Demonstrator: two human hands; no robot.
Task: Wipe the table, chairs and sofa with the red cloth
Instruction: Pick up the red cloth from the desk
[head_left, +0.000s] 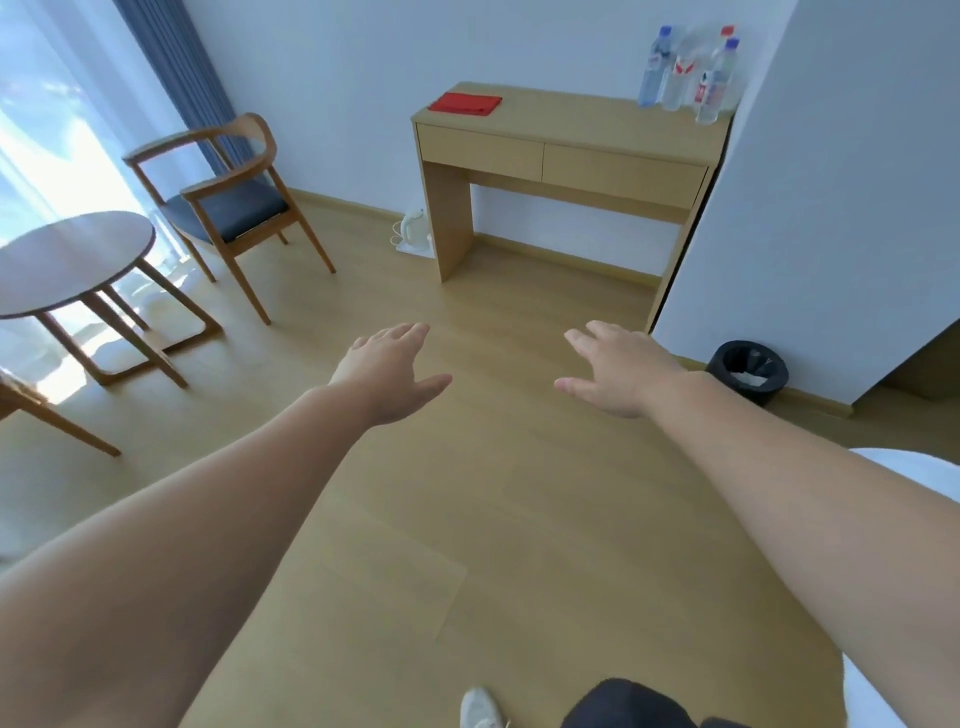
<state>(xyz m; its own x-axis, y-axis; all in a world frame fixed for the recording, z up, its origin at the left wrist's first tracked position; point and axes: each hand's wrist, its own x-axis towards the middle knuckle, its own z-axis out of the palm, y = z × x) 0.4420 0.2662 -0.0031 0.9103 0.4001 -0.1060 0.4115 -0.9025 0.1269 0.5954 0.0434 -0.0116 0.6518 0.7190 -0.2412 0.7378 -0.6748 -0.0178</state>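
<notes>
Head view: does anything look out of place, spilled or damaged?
Only the white kettle: it stands on the floor beside a leg of the desk, not on a surface. Nothing looks spilled or broken.

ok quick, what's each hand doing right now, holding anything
Left hand: open, fingers straight, holding nothing.
Right hand: open, fingers straight, holding nothing.
The red cloth lies on the desk.
</notes>
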